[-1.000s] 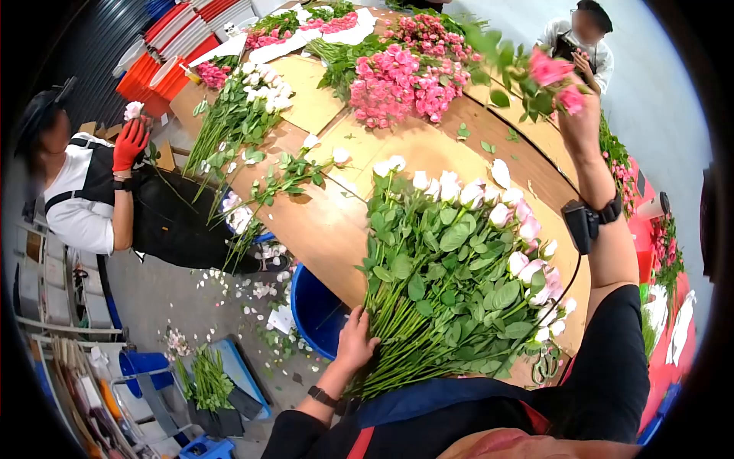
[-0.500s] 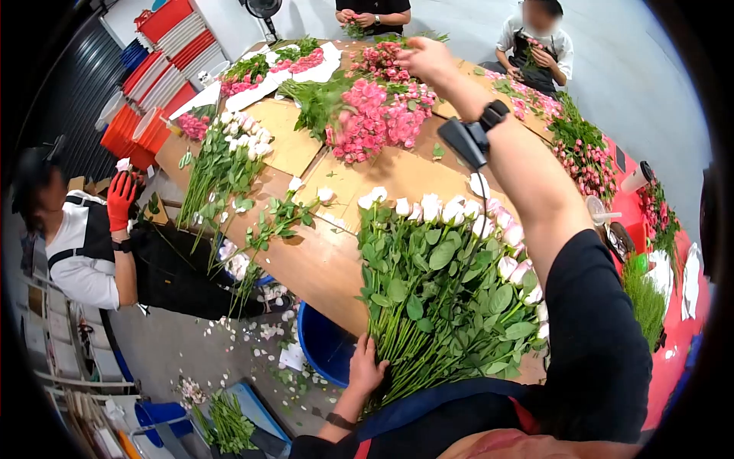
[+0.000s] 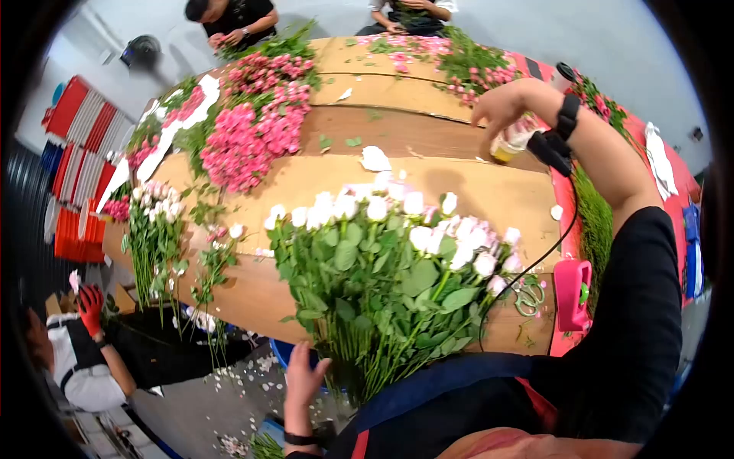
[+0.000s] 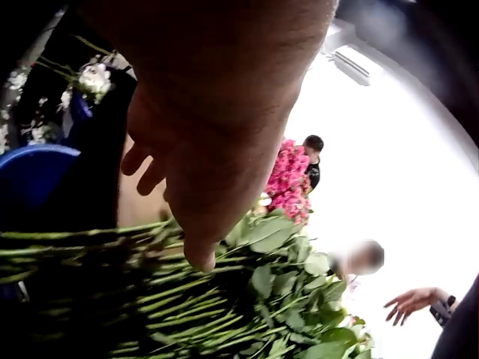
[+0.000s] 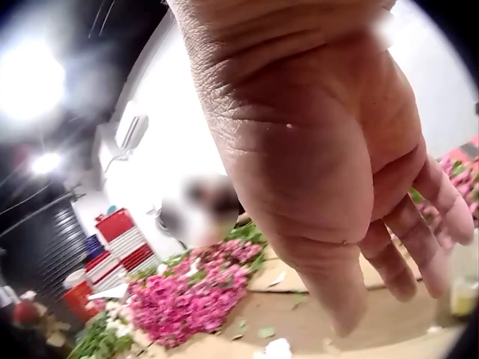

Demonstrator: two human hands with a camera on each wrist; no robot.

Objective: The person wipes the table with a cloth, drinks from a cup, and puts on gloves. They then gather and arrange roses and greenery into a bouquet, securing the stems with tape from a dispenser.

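Observation:
A large bundle of white and pale pink roses (image 3: pixel 344 256) lies on the table in front of the person, green stems toward the body. The left hand (image 3: pixel 304 376) is at the left edge of the stems, fingers extended; in the left wrist view this hand (image 4: pixel 209 157) hangs over the stems (image 4: pixel 202 310), thumb against or just above them. Above the table's right part, the right hand (image 3: pixel 508 107) holds nothing, its fingers bent loosely downward beside a clear cup (image 3: pixel 511 145). The right wrist view shows this hand (image 5: pixel 322 172) with fingers apart.
Bright pink roses (image 3: pixel 245 141) are heaped at the back left, with more white roses (image 3: pixel 157 203) nearer. Green-handled scissors (image 3: pixel 527 297) and a pink tool (image 3: pixel 573 294) lie right of the bundle. A black cable (image 3: pixel 539 264) runs from the right wrist. Other people stand or sit around.
The right hand no longer holds the pink roses; it has passed over the pink heap and back to the right. The head view has turned. The left hand stays by the stems.

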